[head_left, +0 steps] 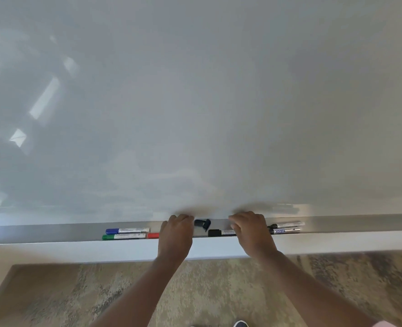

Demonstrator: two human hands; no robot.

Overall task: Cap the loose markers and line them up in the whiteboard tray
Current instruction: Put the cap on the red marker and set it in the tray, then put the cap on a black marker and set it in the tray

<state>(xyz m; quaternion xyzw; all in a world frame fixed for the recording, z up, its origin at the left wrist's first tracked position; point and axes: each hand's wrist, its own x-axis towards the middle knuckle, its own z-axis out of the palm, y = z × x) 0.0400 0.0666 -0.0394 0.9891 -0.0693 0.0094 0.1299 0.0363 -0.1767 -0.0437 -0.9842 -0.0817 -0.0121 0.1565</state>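
The grey whiteboard tray (pixel 53 231) runs across the view below the whiteboard. A blue-capped marker (pixel 126 230) and a green-capped marker (pixel 123 236) lie side by side at the left. A red-capped marker (pixel 153 235) pokes out from under my left hand (pixel 176 234), whose fingers curl over the tray. Two loose black caps (pixel 202 224) lie between my hands. A black-capped marker (pixel 221 232) runs under my right hand (pixel 252 232), also curled over the tray. Two more markers (pixel 286 227) lie right of it. What either hand grips is hidden.
The whiteboard (pixel 195 102) fills the upper view, with light reflections at its left. Below the tray is a pale wall strip (pixel 77 252), then a mottled brown carpet (pixel 77 298). A shoe tip (pixel 240 324) shows at the bottom edge.
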